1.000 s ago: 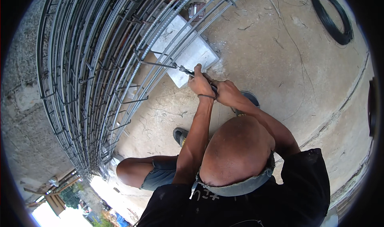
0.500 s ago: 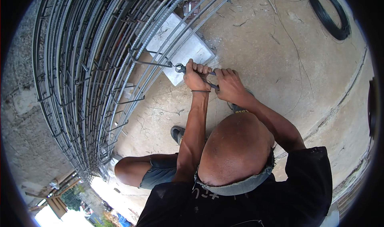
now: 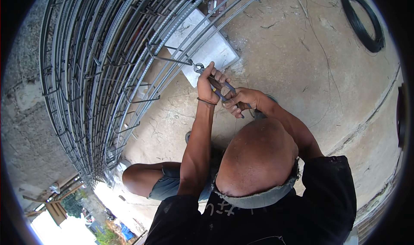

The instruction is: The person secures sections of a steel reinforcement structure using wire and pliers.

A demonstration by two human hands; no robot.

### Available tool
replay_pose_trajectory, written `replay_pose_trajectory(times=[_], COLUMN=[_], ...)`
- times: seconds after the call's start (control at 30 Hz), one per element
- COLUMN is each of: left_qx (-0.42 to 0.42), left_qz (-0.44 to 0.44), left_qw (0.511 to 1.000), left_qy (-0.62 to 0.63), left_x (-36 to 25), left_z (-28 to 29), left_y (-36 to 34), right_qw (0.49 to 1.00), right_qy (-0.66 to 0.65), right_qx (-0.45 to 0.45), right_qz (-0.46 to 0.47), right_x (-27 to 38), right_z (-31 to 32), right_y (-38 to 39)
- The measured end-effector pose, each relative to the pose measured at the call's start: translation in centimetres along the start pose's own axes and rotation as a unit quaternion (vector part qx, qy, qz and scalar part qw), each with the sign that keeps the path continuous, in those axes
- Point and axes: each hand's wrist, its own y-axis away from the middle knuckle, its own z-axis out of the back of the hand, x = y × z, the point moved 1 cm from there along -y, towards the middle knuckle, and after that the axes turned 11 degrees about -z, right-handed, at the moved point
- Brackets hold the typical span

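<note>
Head view: step in hand, by judgement, end-cutting pincers [image 3: 219, 94] applied at the tip of a steel stirrup [image 3: 172, 60]; next move calls for an even squeeze; pincers lie within both grips, left hand [image 3: 210, 86] wrapped below their nose, right hand [image 3: 241, 101] clasping the handle ends; tip contact too small to confirm.

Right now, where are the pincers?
In the head view, just above the centre: the pincers are in the left hand and right hand, their head beside the tip of a bent rod on the rebar stack's right side.
</note>
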Motion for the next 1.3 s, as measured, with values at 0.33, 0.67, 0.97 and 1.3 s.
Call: replay_pose_trajectory(times=[0.33,0.67,0.97,1.3], left_qx=[-0.192,-0.105,-0.085,-0.149], left_qz=[-0.168,-0.569,-0.491,-0.514], left_qw=[0.967,0.461,0.423,0.526], left_qy=[-0.022,-0.673,-0.757,-0.661], left_x=[3.4,-5.6,-6.3,-5.6], left_z=[-2.2,3.0,2.1,0.6], left_y=[-0.5,3.4,-0.8,3.4], right_qw=[0.507,0.754,0.730,0.994], right_qy=[0.535,0.413,0.459,-0.031], right_qx=[-0.629,-0.485,-0.482,0.094], right_qz=[0.248,0.160,0.154,0.041], right_x=[-1.8,-1.1,-0.8,-1.9], right_z=[-0.5,-2.1,-1.7,-1.7], right_y=[-1.7,-1.2,-1.2,-1.2])
